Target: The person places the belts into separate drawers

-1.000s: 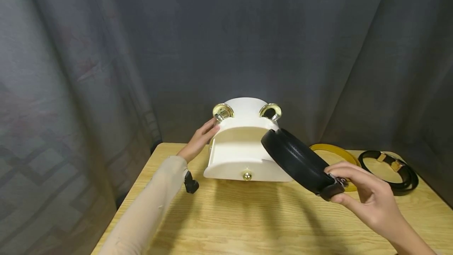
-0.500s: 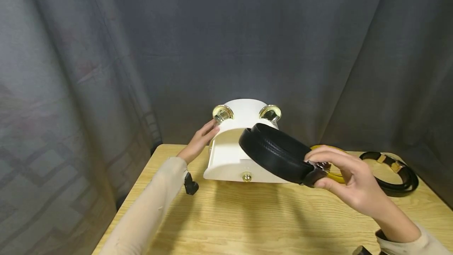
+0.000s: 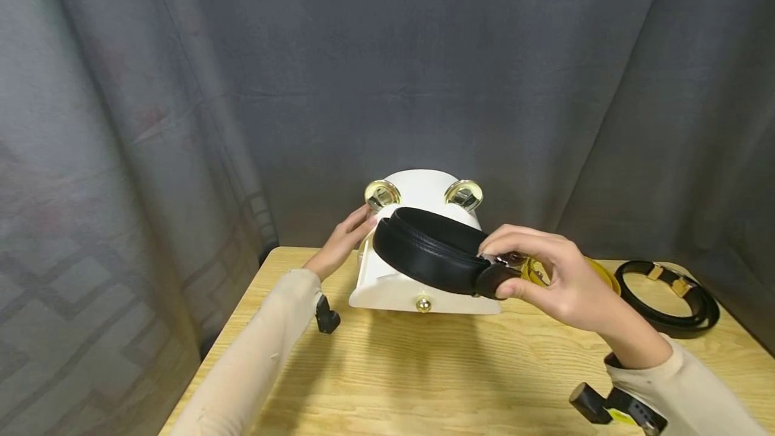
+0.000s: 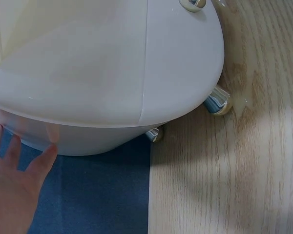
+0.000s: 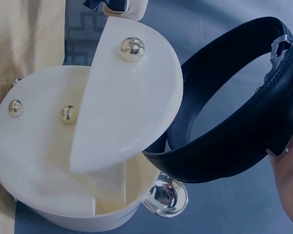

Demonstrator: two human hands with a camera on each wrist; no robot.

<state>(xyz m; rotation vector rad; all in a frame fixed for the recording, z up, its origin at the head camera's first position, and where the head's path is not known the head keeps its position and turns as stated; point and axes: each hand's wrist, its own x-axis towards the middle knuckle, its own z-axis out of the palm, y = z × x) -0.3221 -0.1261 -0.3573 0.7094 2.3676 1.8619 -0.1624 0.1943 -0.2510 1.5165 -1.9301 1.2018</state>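
A white storage box [image 3: 418, 187] with two gold ring-shaped ears stands at the back of the table. Its rounded front compartment is tilted out, showing a white front panel [image 5: 122, 97] with a gold knob [image 5: 132, 49]. My left hand [image 3: 342, 244] rests with extended fingers against the box's left side; in the left wrist view the same hand [image 4: 17, 170] touches the curved wall. Between thumb and fingers, my right hand [image 3: 563, 281] pinches a coiled black leather belt [image 3: 424, 264] at its metal buckle. The coil hangs over the open compartment and covers much of it in the head view.
On the wooden table [image 3: 393, 382], a yellow belt [image 3: 610, 277] lies coiled behind my right hand, partly hidden. Farther right is another coiled black belt [image 3: 705, 305] with gold fittings. A grey curtain [image 3: 514, 86] hangs close behind the table.
My right hand has carried the coiled black belt leftward, from the box's right side to over its open compartment, and the coil is now more level. The left hand has stayed on the box.
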